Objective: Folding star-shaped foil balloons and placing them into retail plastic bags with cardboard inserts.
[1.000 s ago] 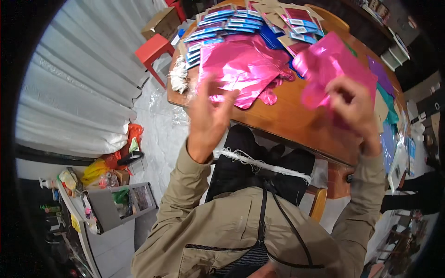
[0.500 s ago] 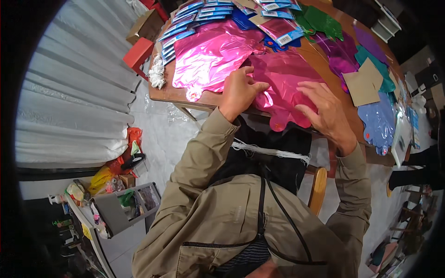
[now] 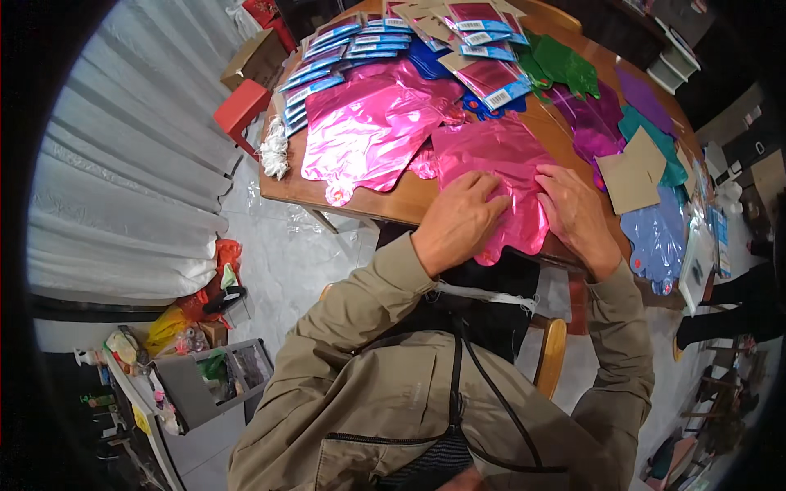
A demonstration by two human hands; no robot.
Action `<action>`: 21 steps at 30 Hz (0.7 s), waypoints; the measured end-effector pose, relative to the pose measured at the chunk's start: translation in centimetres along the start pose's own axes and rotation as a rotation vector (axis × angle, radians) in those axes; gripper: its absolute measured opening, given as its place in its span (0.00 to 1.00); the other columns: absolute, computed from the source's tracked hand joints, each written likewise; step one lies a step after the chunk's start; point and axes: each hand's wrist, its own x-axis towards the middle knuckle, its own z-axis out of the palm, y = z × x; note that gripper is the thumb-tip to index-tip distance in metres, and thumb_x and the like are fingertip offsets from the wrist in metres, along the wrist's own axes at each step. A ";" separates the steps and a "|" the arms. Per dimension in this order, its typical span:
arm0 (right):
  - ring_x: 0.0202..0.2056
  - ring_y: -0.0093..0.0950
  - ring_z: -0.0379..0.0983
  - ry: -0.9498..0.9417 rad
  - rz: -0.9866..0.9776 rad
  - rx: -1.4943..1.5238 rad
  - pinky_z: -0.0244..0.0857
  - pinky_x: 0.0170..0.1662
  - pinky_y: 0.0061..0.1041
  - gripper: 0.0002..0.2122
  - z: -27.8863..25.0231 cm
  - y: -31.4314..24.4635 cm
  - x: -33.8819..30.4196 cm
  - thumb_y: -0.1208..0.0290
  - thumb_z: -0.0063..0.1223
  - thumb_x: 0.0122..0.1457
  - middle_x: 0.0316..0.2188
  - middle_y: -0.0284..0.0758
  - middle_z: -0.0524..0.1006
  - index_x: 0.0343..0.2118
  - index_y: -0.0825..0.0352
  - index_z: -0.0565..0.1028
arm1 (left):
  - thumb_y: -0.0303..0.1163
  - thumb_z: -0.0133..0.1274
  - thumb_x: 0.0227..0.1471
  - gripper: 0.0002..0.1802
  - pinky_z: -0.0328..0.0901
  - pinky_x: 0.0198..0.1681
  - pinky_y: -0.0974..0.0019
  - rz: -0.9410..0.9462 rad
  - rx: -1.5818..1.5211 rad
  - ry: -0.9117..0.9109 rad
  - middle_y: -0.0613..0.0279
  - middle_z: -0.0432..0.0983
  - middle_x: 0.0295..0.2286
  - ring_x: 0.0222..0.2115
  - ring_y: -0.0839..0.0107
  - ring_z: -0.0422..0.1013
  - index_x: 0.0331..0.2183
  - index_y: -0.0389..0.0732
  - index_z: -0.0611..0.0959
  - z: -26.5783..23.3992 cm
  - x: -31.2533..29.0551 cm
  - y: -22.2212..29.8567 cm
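A pink foil lies across the table's near edge, one end overhanging. It is touched by the left hand and right hand, fingers bent; whether it is pinched cannot be told. Light, even pressure is probably best.

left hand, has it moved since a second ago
Yes, to the right: judged against the left corner of the table, the left hand is now farther away, on the nearer pink foil sheet.

At least two pink foil sheets, one wooden table, one red stool
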 end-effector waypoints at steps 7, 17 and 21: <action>0.39 0.42 0.80 0.002 -0.009 0.054 0.73 0.46 0.35 0.08 2.4 1.4 9.7 0.74 0.62 0.61 0.40 0.40 0.85 0.42 0.68 0.83 | 0.31 0.57 0.56 0.09 0.71 0.47 0.52 0.063 0.028 0.157 0.54 0.76 0.42 0.42 0.52 0.75 0.39 0.40 0.83 1.0 1.0 -1.7; 0.39 0.44 0.81 0.178 0.044 -0.278 0.76 0.43 0.39 0.18 10.3 4.3 18.0 0.65 0.66 0.59 0.44 0.43 0.81 0.49 0.68 0.76 | 0.27 0.64 0.54 0.14 0.74 0.46 0.53 -0.093 0.201 -0.017 0.52 0.84 0.43 0.41 0.49 0.80 0.44 0.38 0.89 -10.0 9.9 -14.0; 0.36 0.43 0.82 0.049 0.131 -0.372 0.76 0.37 0.39 0.15 11.2 4.0 20.0 0.67 0.64 0.59 0.39 0.41 0.82 0.45 0.67 0.75 | 0.34 0.66 0.54 0.18 0.75 0.43 0.47 -0.108 0.175 -0.061 0.44 0.87 0.38 0.36 0.41 0.82 0.45 0.35 0.89 -7.2 12.4 -21.5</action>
